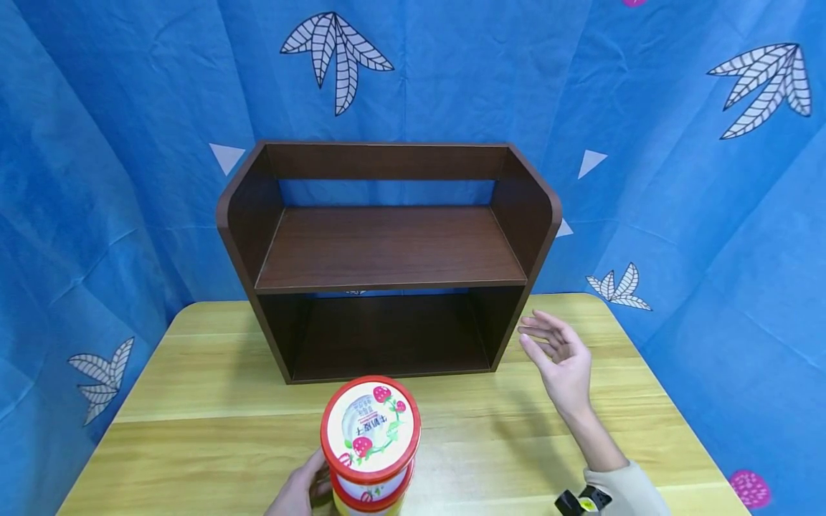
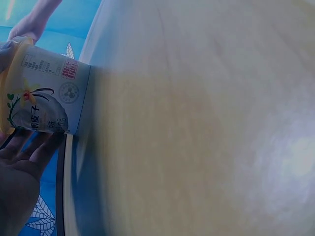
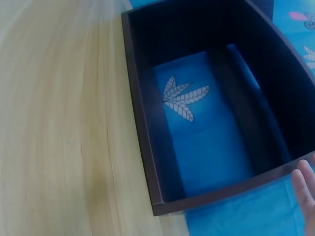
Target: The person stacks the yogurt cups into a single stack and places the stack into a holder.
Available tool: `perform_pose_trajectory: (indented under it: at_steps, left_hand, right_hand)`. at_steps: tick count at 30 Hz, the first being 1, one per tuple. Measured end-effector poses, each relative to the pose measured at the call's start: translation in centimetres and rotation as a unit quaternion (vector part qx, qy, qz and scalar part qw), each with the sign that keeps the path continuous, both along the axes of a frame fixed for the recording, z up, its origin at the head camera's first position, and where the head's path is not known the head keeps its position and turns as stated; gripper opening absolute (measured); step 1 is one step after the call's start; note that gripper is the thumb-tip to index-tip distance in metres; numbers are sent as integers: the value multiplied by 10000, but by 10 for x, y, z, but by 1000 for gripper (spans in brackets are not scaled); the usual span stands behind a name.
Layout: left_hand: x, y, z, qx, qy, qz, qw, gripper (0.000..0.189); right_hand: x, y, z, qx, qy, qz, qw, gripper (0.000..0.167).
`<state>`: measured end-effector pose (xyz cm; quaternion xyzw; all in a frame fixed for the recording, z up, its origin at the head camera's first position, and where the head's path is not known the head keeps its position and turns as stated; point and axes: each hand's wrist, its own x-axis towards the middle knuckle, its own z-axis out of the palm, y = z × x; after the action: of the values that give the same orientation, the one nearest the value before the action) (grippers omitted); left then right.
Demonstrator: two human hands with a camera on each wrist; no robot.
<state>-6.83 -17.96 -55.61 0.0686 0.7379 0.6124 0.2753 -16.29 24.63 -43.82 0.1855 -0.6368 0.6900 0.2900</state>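
A stack of round food tubs stands at the front of the table in the head view. Its top tub (image 1: 371,428) has a red-rimmed lid printed with strawberries; another red rim and a yellow edge show below. My left hand (image 1: 302,486) holds the stack low on its left side. In the left wrist view, the bottom tub (image 2: 47,93) is white with a yellow lid and a vanilla flower, and my fingers (image 2: 42,147) curve round it. My right hand (image 1: 560,362) hovers in the air, fingers loosely bent, beside the shelf's right side, holding nothing.
A dark brown two-tier shelf (image 1: 393,247) stands at the back of the light wooden table (image 1: 213,459). Its lower compartment (image 1: 390,337) faces the tubs. Behind hangs a blue curtain (image 1: 439,79) with white leaf prints.
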Motion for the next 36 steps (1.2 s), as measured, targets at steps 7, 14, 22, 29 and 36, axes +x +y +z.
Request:
perform_pose_trajectory:
  at_steps: [7, 14, 22, 29, 36]
  left_hand:
    - [-3, -5, -20, 236, 244, 2, 9994, 98]
    - [-1, -6, -22, 360, 429, -36, 9984, 98]
    - [-2, -5, -22, 396, 313, -37, 9987, 98]
    - [-3, -5, -22, 282, 207, -26, 9994, 99]
    - [-3, -8, -25, 241, 159, -24, 9996, 98]
  right_hand:
    - [-10, 3, -7, 10, -578, -439, 9974, 44]
    - [-19, 3, -11, 147, -786, -689, 9944, 43]
    - [-29, 2, -15, 190, -963, -823, 9918, 40]
    - [-34, -1, -17, 278, -1122, -942, 9888, 38]
    - [-36, -3, -17, 311, -1165, -1028, 9874, 36]
